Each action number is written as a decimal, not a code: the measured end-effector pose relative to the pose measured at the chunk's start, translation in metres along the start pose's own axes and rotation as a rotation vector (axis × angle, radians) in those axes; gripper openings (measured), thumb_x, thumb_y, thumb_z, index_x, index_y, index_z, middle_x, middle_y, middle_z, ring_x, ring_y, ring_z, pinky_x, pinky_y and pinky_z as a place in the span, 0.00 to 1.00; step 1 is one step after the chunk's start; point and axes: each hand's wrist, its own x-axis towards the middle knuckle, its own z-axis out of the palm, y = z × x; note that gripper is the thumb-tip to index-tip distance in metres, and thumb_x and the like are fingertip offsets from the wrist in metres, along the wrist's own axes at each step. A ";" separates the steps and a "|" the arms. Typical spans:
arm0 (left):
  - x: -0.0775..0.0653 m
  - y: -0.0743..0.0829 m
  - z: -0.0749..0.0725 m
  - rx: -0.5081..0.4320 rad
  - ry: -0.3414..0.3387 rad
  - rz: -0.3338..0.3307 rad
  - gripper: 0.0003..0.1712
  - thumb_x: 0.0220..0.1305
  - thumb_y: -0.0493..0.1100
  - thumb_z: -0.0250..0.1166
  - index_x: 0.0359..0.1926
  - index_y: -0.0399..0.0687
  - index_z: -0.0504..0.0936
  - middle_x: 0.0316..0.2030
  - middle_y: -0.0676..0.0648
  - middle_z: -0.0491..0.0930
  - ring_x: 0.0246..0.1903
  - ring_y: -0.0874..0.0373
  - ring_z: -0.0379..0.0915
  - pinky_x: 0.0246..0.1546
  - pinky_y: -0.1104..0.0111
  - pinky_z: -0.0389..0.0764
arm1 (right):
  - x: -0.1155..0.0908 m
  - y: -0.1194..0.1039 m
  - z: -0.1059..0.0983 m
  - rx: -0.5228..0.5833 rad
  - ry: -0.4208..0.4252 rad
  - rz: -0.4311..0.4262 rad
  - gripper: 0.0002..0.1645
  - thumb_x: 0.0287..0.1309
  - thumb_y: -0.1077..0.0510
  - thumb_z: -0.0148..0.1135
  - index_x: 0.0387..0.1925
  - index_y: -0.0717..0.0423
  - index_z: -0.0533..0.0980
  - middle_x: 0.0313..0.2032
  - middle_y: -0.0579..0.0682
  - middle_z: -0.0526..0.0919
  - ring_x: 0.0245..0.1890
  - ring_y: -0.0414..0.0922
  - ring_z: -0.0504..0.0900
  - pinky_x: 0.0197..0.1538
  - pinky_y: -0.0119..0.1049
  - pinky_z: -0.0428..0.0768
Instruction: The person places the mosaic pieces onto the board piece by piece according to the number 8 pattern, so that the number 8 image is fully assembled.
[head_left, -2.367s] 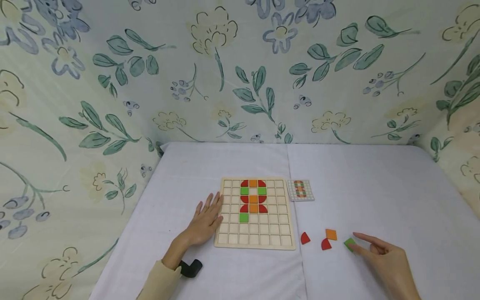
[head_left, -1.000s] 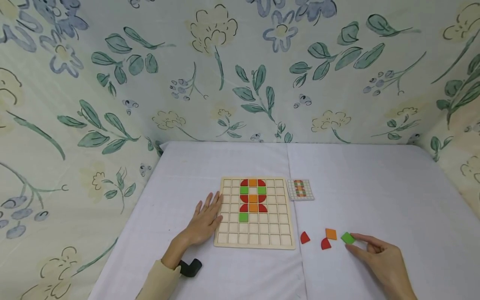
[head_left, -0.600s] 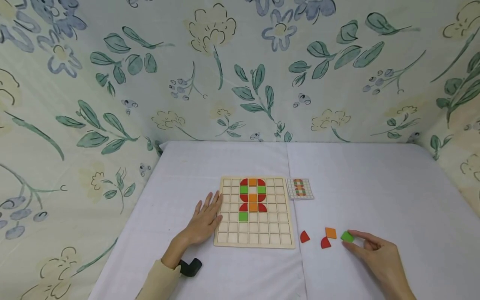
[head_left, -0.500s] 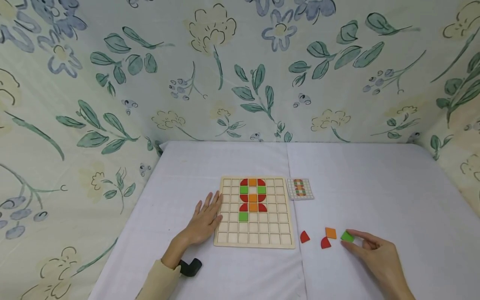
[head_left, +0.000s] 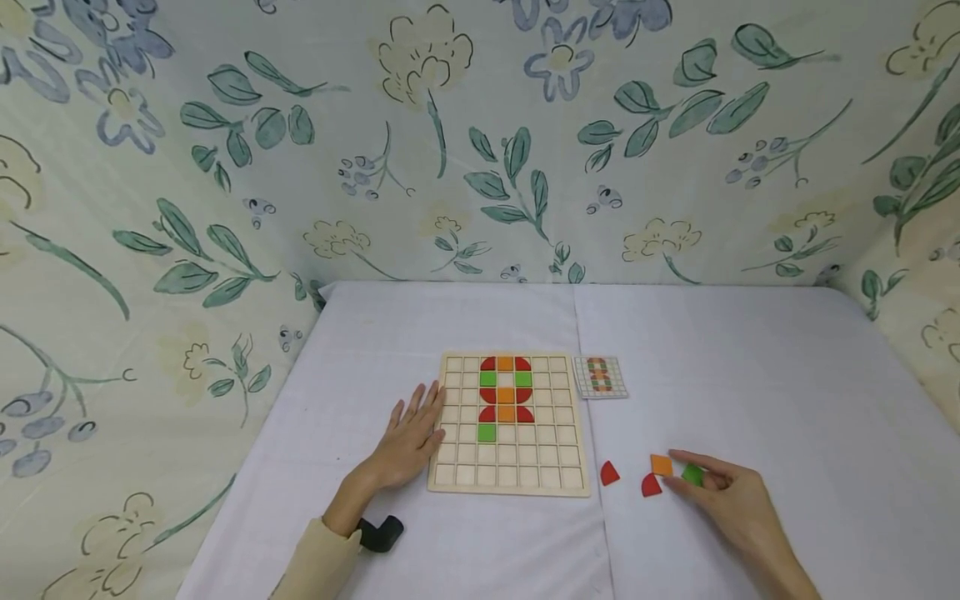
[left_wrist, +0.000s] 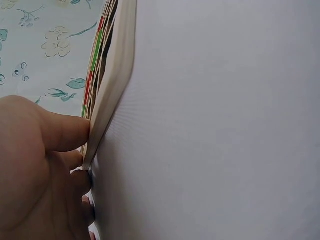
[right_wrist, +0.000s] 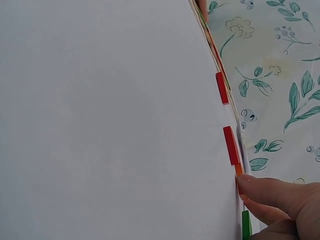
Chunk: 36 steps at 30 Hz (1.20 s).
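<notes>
My left hand (head_left: 408,437) lies flat with spread fingers along the left edge of a wooden grid board (head_left: 457,467); in the left wrist view its thumb (left_wrist: 67,132) touches the board's edge. Red, orange and green tiles fill part of the grid. At the right, my right hand (head_left: 731,500) has thumb and index finger at the near sides of an orange square tile (head_left: 661,465), pinching it. A green square tile (head_left: 692,476) lies between these fingers and the palm, partly hidden. A red quarter-circle tile (head_left: 651,485) touches the orange one.
Another red quarter-circle tile (head_left: 610,473) lies between the board and the orange tile. Against the board's upper right side is a small pattern card (head_left: 601,378). A black object (head_left: 382,534) sits by the left wrist. A white cloth (head_left: 765,358) covers the table.
My right hand has let go of the green square tile, which it had shifted slightly left, and moved left to the orange square tile. The left hand keeps its place.
</notes>
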 end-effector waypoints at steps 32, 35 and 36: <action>0.004 -0.010 0.007 0.001 -0.010 -0.005 0.37 0.84 0.49 0.44 0.83 0.48 0.40 0.84 0.48 0.35 0.84 0.44 0.24 0.80 0.42 0.29 | 0.001 -0.010 0.003 0.023 -0.065 -0.080 0.31 0.56 0.47 0.78 0.60 0.53 0.83 0.16 0.41 0.59 0.17 0.34 0.56 0.19 0.29 0.59; 0.003 -0.009 0.006 -0.009 0.000 0.005 0.37 0.83 0.48 0.45 0.83 0.46 0.41 0.84 0.45 0.36 0.84 0.42 0.25 0.80 0.41 0.29 | 0.000 -0.012 0.004 0.032 -0.078 -0.069 0.30 0.57 0.48 0.77 0.60 0.53 0.84 0.16 0.41 0.60 0.16 0.34 0.56 0.19 0.29 0.59; 0.003 -0.008 0.006 -0.012 0.009 0.013 0.37 0.83 0.47 0.45 0.83 0.44 0.42 0.84 0.44 0.37 0.84 0.41 0.26 0.80 0.40 0.30 | 0.000 -0.012 0.004 0.033 -0.080 -0.067 0.30 0.57 0.48 0.77 0.60 0.52 0.84 0.16 0.41 0.60 0.16 0.34 0.56 0.19 0.28 0.59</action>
